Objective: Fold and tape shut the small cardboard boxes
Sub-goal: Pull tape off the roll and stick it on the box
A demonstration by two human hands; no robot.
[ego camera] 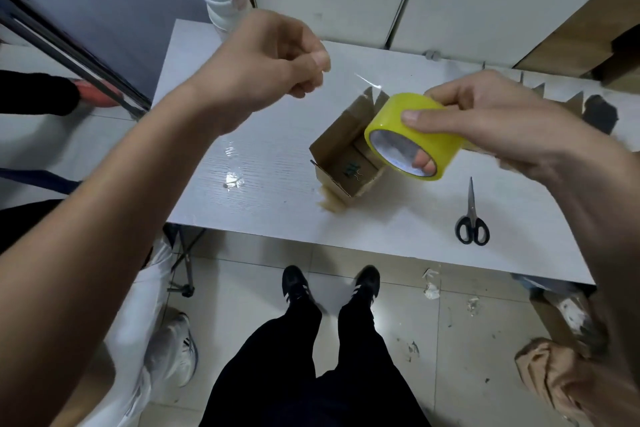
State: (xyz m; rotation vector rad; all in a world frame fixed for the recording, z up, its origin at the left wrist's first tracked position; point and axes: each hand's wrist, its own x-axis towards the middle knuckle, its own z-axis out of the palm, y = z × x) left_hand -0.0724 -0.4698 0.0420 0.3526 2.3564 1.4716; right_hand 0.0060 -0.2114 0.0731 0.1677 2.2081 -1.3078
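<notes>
Head view: right hand (491,118) grip clamps tape roll (414,135) above open box (346,152); left hand (277,55) pinches tape end.

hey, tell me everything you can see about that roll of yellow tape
The tape roll is a wide ring of glossy, yellowish clear packing tape on a hollow core. It is held in the air above the open cardboard box, tilted so its opening faces the camera. The right hand grips it, thumb across the outer face and fingers showing through the core. A thin clear strip runs from the roll up toward the left hand, which pinches its end. It touches neither table nor box.
</notes>
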